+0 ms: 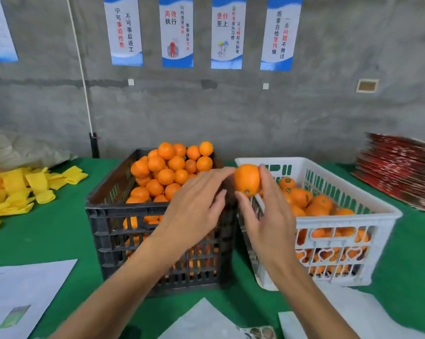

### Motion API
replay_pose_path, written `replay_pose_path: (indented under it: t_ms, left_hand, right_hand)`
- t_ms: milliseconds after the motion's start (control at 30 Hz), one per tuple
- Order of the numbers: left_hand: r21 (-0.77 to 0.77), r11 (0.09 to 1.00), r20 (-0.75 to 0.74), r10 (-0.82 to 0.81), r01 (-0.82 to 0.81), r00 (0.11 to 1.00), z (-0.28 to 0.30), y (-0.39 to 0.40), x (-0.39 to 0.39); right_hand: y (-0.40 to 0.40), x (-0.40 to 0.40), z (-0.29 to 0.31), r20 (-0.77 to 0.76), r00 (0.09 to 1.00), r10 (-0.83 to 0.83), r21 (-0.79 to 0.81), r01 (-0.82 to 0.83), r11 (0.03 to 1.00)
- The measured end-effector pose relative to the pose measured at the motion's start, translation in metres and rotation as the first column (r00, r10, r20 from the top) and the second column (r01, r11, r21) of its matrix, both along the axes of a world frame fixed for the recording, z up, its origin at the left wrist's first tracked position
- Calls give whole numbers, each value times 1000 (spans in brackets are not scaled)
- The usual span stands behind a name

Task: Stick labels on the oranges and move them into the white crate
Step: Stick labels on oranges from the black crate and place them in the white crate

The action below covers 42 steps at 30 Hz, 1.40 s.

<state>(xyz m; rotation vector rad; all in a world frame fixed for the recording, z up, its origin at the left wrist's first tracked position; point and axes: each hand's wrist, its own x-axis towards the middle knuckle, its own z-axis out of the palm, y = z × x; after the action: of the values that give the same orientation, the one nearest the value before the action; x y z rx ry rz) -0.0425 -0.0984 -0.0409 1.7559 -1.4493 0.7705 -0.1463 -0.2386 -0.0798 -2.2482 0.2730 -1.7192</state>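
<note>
The right hand (262,216) holds one round, glossy orange (247,179) between thumb and fingers, just above the near-left corner of the white slatted plastic crate (368,204). The left hand (196,206) is relaxed, its fingers extended and the fingertips reaching the side of that held fruit; whether a sticker lies under them cannot be told. My guess is that the label is being pressed on right now.

To do this well, the holding hand should keep the fruit steady on its bare flanks while the other hand smooths the sticker flat from its middle outward, so the edges do not lift off the dimpled peel. After that the fruit wants lowering among the labelled oranges (311,201) inside the white crate, not dropping, as they bruise.

Left of the white crate and touching it stands a black plastic crate (108,216) heaped with unlabelled oranges (167,170). Both sit on a green cloth-covered table (47,231). Further left of the white crate lies a pile of yellow foam sleeves (23,189); to its right, a stack of flat red cartons (402,172). Nearer the camera than the white crate are white paper sheets (23,289) and what may be a sheet of stickers (260,333). Behind it rises a grey concrete wall (231,113) hung with blue-and-white posters (177,33).
</note>
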Motion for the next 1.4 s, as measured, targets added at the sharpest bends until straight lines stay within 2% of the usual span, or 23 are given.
replay_pose_path:
  t_ms: [67,200,300,433,500,600,667,733,800,867,933,1067,1133,1200,1267,1333,1400]
  left_hand:
    - [99,995,-26,6,-3,1000,23,-29,21]
    - [286,941,-160,231,-179,960,41,-71,97]
    - [523,814,-216,412,-252,885,32,-74,158]
    - [792,539,-136,613,-287,778,15,-71,207]
    - [831,497,-141,623,-250,770,13,-82,218]
    - [865,498,-283,585,-62,760,7,-116,211]
    - [918,397,-260,593,4,762,1,-147,199]
    - [964,262,-135,622,-43,771,3,-168,189]
    - [974,226,-146,660,-9,737,3,-177,192]
    - [955,283,-264,684,85,680,0,-175,196]
    - [944,318,-294,684,91,667,-6,-170,196]
    - [939,335,-299,669,83,681,1,-161,185]
    - [927,375,-272,627,23,730,14,-149,173]
    - [851,515,-207,509,-103,835,26,-129,154]
    - [671,721,-186,390,-173,902,32,-100,127]
    - [395,900,-227,290,-185,930,27,-64,93]
    - [104,985,-214,158,-139,964,15,-31,58]
  right_hand:
    - [-29,4,19,-47,990,-132,-42,130,991]
    - [-67,17,32,-181,917,-355,-111,340,934]
    - [-74,29,21,-340,892,-299,-122,273,954]
    - [-78,41,14,-506,805,-311,-126,288,949]
    - [-81,45,13,-587,750,-304,-125,287,950]
    - [-86,48,10,-637,724,-267,-98,267,959]
    - [-86,48,11,-648,731,-214,-40,248,968]
    - [-85,48,11,-638,746,-192,-16,236,972]
    - [-85,47,11,-636,748,-190,-13,236,972]
    - [-85,47,10,-639,748,-181,-3,233,972]
    - [-83,47,10,-637,750,-180,8,240,971]
    - [-82,46,10,-617,746,-252,-25,301,953]
    - [-83,46,10,-603,752,-265,-37,305,951]
    - [-80,40,12,-553,793,-255,-53,272,961]
    - [-73,32,11,-445,878,-177,-52,172,984]
    - [-57,23,5,-295,955,-26,-47,12,999]
    - [-30,16,-5,-154,978,138,-20,-143,990]
